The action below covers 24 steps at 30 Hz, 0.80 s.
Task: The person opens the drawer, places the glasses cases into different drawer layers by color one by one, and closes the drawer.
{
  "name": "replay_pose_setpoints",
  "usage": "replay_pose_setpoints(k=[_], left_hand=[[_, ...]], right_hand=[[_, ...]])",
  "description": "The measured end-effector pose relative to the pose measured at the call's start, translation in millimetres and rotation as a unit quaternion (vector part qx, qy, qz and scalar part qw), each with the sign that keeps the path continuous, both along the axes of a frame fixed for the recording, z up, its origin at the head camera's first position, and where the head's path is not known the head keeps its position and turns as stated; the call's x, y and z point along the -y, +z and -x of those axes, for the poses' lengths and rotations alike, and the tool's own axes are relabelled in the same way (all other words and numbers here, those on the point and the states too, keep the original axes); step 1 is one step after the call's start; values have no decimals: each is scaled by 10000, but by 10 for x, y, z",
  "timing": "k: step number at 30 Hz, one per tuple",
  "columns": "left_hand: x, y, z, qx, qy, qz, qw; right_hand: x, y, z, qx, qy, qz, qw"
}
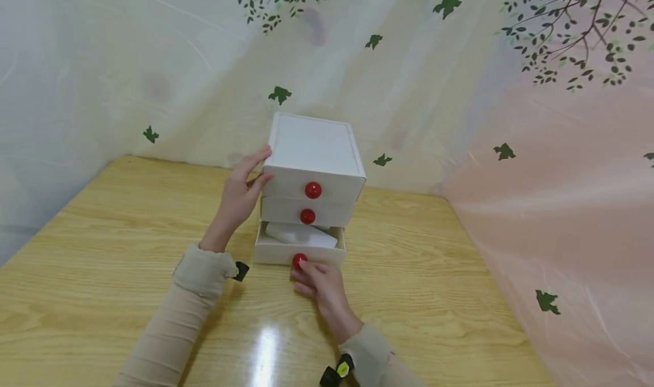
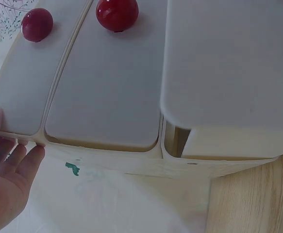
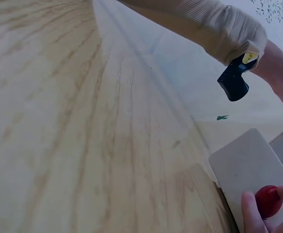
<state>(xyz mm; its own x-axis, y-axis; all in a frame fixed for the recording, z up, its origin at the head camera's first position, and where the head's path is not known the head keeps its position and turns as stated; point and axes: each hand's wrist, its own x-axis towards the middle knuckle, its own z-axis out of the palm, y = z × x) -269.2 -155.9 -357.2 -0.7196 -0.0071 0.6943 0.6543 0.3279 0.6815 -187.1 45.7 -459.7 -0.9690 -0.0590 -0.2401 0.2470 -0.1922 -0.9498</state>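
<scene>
A small white drawer cabinet (image 1: pixel 315 143) with three drawers and round red knobs stands on the table. Its bottom drawer (image 1: pixel 271 254) is pulled partly out, and a white object (image 1: pixel 301 235) of unclear kind lies inside. My left hand (image 1: pixel 240 191) holds the cabinet's upper left side, the thumb at the front edge and the fingers (image 2: pixel 30 162) along the side. With thumb and fingers my right hand (image 1: pixel 327 290) pinches the bottom drawer's red knob (image 3: pixel 268 201). The top drawer (image 1: pixel 286 184) and middle drawer (image 1: pixel 281 210) are closed.
The cabinet stands near the back of a wood-grain table (image 1: pixel 434 296). Behind and to the right hangs a pale curtain (image 1: pixel 204 80) printed with leaves and branches. Each wrist wears a small black device (image 1: pixel 241 271).
</scene>
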Motion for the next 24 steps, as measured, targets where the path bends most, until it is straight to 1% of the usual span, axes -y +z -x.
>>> replay_pose_setpoints(k=[5, 11, 16, 19, 24], left_hand=[[8, -2, -3, 37, 32, 40, 10000], [12, 0, -2, 45, 27, 34, 10000], [16, -3, 1, 54, 0, 0, 10000], [15, 4, -4, 79, -5, -4, 10000], [11, 7, 4, 92, -29, -40, 9999]], right_hand=[[63, 2, 42, 56, -333, 47, 9994], [135, -14, 92, -31, -673, 212, 9975], [165, -31, 137, -150, -864, 334, 9956], [176, -28, 161, -146, -938, 403, 9947], [184, -26, 224, -84, -1055, 309, 9939]])
